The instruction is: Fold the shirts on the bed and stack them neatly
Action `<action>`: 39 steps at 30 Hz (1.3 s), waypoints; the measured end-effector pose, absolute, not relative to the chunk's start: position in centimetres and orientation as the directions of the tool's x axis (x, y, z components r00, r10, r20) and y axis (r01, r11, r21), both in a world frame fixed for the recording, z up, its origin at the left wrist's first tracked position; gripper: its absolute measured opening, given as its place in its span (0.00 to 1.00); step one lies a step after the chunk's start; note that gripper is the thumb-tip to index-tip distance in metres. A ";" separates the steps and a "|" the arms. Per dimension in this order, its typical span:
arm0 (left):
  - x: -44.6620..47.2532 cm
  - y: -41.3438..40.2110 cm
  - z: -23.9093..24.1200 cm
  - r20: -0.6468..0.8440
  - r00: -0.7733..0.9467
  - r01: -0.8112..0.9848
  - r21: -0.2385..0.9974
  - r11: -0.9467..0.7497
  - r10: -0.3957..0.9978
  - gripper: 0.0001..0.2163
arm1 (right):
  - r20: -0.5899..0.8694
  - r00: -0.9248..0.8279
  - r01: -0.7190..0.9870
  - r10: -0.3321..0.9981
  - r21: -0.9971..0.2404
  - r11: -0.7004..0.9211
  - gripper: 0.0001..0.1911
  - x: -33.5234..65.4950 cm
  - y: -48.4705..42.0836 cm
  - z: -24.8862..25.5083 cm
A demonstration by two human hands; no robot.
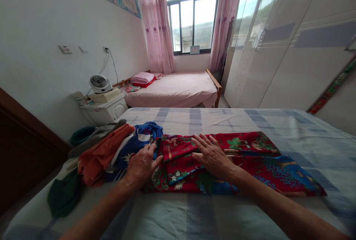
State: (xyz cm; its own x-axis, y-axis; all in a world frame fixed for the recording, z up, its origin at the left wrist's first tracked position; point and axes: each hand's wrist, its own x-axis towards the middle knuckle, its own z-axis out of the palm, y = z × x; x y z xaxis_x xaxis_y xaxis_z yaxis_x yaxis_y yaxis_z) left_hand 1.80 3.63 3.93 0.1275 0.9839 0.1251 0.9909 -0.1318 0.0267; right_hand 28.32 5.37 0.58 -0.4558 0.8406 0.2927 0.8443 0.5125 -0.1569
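Observation:
A pair of red patterned trousers (256,162) lies across the bed in front of me, its two legs stretching to the right. The fabric carries green, blue and white figures, and its left part is folded over in layers. My right hand (213,157) rests palm down on the folded part, fingers spread. At the trousers' left end, my left hand (143,165) lies with its thumb apart from the fingers. Just beyond that hand is a crumpled blue and white garment (140,141), beside an orange garment (101,158).
A grey garment (97,140) and a dark green cloth (63,195) lie near the left edge of the checked bed sheet (164,217). Farther off stand a nightstand (111,108) with a fan (100,83) and a pink bed (183,88). A white wardrobe (258,69) lines the right.

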 end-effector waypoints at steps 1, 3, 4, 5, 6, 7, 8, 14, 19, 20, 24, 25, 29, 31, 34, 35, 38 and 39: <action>1.2 3.0 3.9 0.085 0.111 0.992 0.050 -0.115 0.990 0.22 | 0.327 -0.441 0.848 0.836 -0.154 0.508 0.29 28.1 5.3 0.7; 0.2 2.0 3.6 0.026 0.082 0.990 0.116 -0.085 0.996 0.22 | 0.333 -0.419 0.853 0.844 -0.172 0.492 0.29 27.6 5.1 0.5; -0.2 1.7 3.4 0.020 0.067 0.983 0.172 -0.070 0.998 0.22 | 0.309 -0.414 0.856 0.857 -0.188 0.481 0.29 27.4 5.0 0.2; -0.4 1.6 3.3 0.021 0.053 0.967 0.249 -0.057 0.998 0.22 | 0.272 -0.411 0.859 0.870 -0.206 0.470 0.29 27.2 5.0 -0.1; -0.6 1.5 3.1 0.016 0.033 0.937 0.346 -0.037 0.999 0.22 | 0.232 -0.412 0.859 0.881 -0.222 0.460 0.29 27.0 4.9 -0.3; -0.7 1.6 3.0 -0.004 0.003 0.891 0.455 -0.001 1.000 0.22 | 0.196 -0.419 0.857 0.886 -0.236 0.458 0.30 27.0 4.9 -0.5; -0.7 1.8 2.9 -0.043 -0.031 0.824 0.565 0.050 0.999 0.23 | 0.173 -0.426 0.854 0.888 -0.248 0.458 0.30 27.0 4.9 -0.6; -0.2 2.6 3.9 -0.485 0.192 0.189 0.871 0.453 0.853 0.21 | 0.290 -0.268 0.918 0.919 -0.212 0.335 0.30 30.4 5.1 0.2; 0.4 2.6 4.3 -0.518 0.237 0.097 0.855 0.510 0.822 0.18 | 0.230 -0.120 0.966 0.966 -0.195 0.167 0.31 34.5 4.7 -1.1; 0.5 2.6 4.2 -0.513 0.251 0.082 0.856 0.510 0.821 0.17 | 0.198 -0.124 0.964 0.972 -0.207 0.165 0.30 34.9 4.6 -1.3; 1.2 2.4 4.1 -0.453 0.207 -0.032 0.883 0.468 0.867 0.15 | 0.245 -0.141 0.927 0.959 -0.308 0.215 0.30 34.6 4.0 -1.1; 1.4 2.4 4.3 -0.429 0.181 -0.057 0.894 0.445 0.885 0.16 | 0.281 -0.148 0.903 0.948 -0.352 0.245 0.30 34.3 3.9 -0.8; 2.8 2.8 6.6 -0.300 0.171 -0.067 0.947 0.315 0.939 0.14 | 0.360 -0.162 0.699 0.919 -0.615 0.364 0.30 33.3 3.2 0.4; 4.5 3.5 8.3 -0.220 0.193 -0.045 0.972 0.233 0.956 0.13 | 0.327 -0.143 0.532 0.934 -0.771 0.351 0.30 33.6 3.1 0.6; 9.2 4.9 11.2 -0.123 0.288 0.011 0.992 0.125 0.950 0.13 | 0.258 -0.154 0.187 0.954 -0.940 0.285 0.32 35.1 3.0 0.7; 11.4 5.3 12.0 -0.090 0.342 0.033 0.996 0.083 0.936 0.12 | 0.233 -0.151 0.062 0.961 -0.968 0.244 0.32 35.8 3.0 0.8; 19.0 6.0 14.0 0.048 0.538 0.131 0.981 -0.140 0.842 0.09 | 0.107 -0.092 -0.233 0.990 -0.969 0.083 0.33 38.1 2.6 1.7; 21.5 6.0 14.3 0.099 0.608 0.180 0.949 -0.258 0.788 0.10 | 0.061 -0.056 -0.291 0.997 -0.956 0.042 0.33 39.0 2.4 2.1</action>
State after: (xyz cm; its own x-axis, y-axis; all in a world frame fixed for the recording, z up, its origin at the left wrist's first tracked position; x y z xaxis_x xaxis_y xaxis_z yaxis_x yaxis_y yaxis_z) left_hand 21.50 5.96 14.30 0.6079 0.7878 0.0991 0.1799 -0.2581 0.9492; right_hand 39.05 2.38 2.07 -0.0557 0.9966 0.0608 -0.2908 0.0421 -0.9559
